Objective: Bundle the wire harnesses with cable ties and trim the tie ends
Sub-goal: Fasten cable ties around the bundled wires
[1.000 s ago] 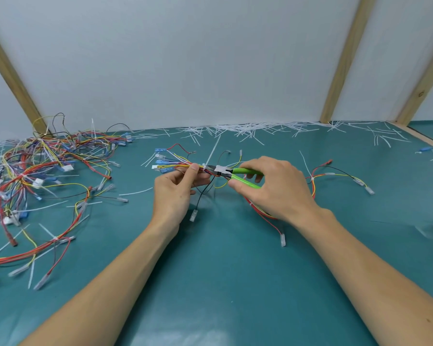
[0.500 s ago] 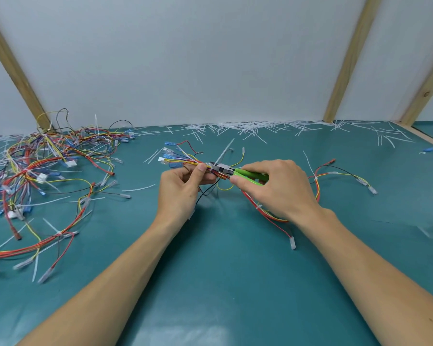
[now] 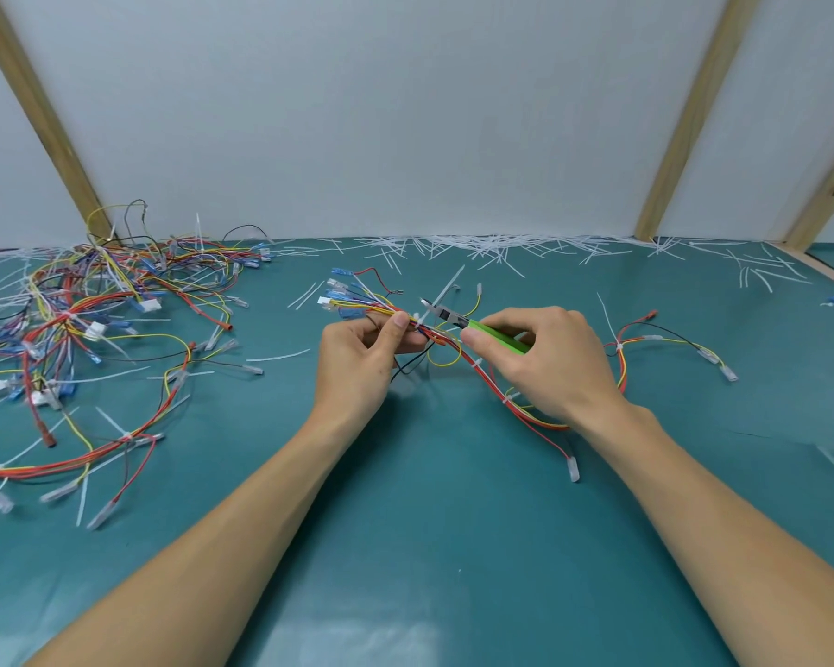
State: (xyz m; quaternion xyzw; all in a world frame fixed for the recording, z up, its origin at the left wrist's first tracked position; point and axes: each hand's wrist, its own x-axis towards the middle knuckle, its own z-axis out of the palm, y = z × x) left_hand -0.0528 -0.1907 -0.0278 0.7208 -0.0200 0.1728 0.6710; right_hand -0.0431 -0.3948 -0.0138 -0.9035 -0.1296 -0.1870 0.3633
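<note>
A wire harness (image 3: 494, 394) of red, yellow and black wires lies across the middle of the teal mat, with blue and white connectors at its far left end. My left hand (image 3: 362, 361) pinches the bundle just left of a white cable tie (image 3: 446, 291), whose long tail sticks up and to the right. My right hand (image 3: 545, 363) grips green-handled cutters (image 3: 477, 327). Their metal jaws sit at the tie's tail, close above the bundle. Whether the jaws touch the tail I cannot tell.
A tangled heap of harnesses (image 3: 92, 320) covers the mat's left side. Cut white tie ends (image 3: 477, 247) litter the back edge along the white wall. Wooden posts (image 3: 684, 117) stand at the right and left. A wooden rim (image 3: 829, 272) bounds the mat at far right.
Both hands have lifted the harness slightly and shifted it right. The cutters' jaws have moved up from the bundle to the tie's tail, which still stands whole.
</note>
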